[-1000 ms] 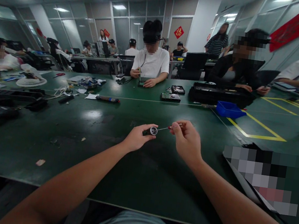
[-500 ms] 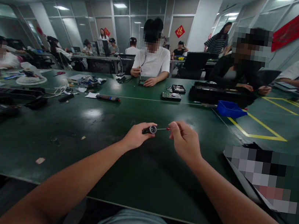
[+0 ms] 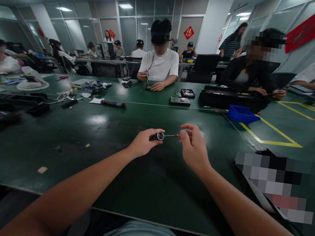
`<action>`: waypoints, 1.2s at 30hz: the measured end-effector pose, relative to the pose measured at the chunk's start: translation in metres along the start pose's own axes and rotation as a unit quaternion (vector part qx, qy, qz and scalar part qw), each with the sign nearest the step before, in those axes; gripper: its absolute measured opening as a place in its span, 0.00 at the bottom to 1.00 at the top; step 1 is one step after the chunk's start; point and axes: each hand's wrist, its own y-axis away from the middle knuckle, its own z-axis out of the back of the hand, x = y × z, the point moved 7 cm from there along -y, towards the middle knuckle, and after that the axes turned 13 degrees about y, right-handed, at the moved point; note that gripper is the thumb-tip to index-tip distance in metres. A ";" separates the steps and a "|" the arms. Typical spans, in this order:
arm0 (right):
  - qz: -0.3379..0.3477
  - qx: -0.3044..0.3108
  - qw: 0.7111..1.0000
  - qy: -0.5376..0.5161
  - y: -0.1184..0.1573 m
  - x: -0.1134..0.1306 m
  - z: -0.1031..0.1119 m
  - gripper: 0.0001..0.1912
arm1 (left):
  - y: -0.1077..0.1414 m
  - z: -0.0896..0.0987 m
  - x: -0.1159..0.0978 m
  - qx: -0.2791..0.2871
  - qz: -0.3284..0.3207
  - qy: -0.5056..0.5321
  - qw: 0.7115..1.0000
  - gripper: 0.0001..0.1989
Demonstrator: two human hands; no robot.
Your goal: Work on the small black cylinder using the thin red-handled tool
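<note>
My left hand is closed around a small dark cylinder with a pale ring round its end, which faces right and toward me. Between thumb and fingers, my right hand grips a screwdriver with a red handle. Its thin metal shaft points left, and the tip reaches the ringed end of the cylinder. Whether the tip sits in a screw is too small to tell. Both hands are above the green tabletop. Most of the handle is hidden by my right fingers.
Across the table a person works on a small board. Hard drives, a long black casing and a blue tray lie ahead. A dark tool, cables and parts are on the left; a blurred-out flat item is on the right.
My right fingers have shifted and loosened slightly around the screwdriver handle, the index finger lifting. The left hand and the cylinder stay almost where they were.
</note>
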 end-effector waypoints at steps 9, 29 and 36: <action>-0.101 -0.006 0.971 -0.216 -0.009 -0.026 -0.013 0.14 | -0.001 0.002 -0.004 -0.006 -0.026 0.002 1.000 0.22; -0.051 -0.028 0.997 -0.057 -0.005 -0.013 -0.001 0.13 | -0.002 -0.003 -0.007 0.039 0.005 -0.020 0.999 0.21; 0.002 -0.027 1.000 -0.006 -0.003 -0.004 0.000 0.12 | -0.002 -0.001 -0.008 0.030 -0.004 -0.041 0.999 0.22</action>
